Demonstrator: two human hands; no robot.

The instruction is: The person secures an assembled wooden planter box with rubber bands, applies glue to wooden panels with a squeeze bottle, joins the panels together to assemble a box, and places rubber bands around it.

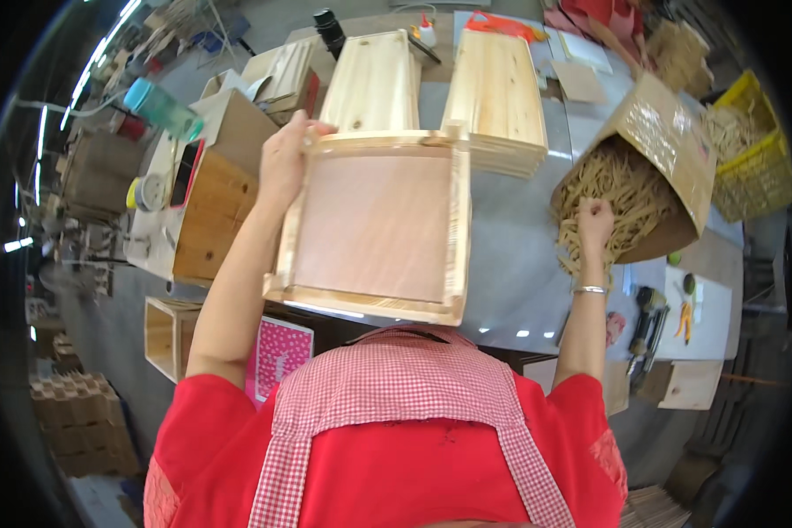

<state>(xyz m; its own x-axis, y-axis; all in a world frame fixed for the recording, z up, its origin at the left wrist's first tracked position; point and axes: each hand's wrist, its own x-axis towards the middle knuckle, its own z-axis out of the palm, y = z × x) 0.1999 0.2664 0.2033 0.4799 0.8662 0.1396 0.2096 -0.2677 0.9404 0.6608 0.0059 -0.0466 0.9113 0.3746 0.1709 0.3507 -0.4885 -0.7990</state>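
Note:
My left hand (283,163) grips the upper left corner of a square wooden frame (459,229). Pale wood bars surround its flat pinkish-brown panel (374,224), and the whole piece is held up in front of my chest, slightly tilted. To the right, a cardboard box (669,132) lies on its side, its mouth toward me, full of thin tan strips (629,189). Fingers curled, my right hand (595,218) is among the strips at the mouth; whatever it holds is hidden. A silver bracelet circles that wrist.
Two stacks of pale wooden boards (374,79) (497,88) stand on the grey table (510,282). At left, a teal bottle (163,108) and a phone (187,172) rest on boxes. A yellow crate (757,180), orange-handled pliers (684,321) and a power tool (649,304) are right. Another person (603,26) sits across.

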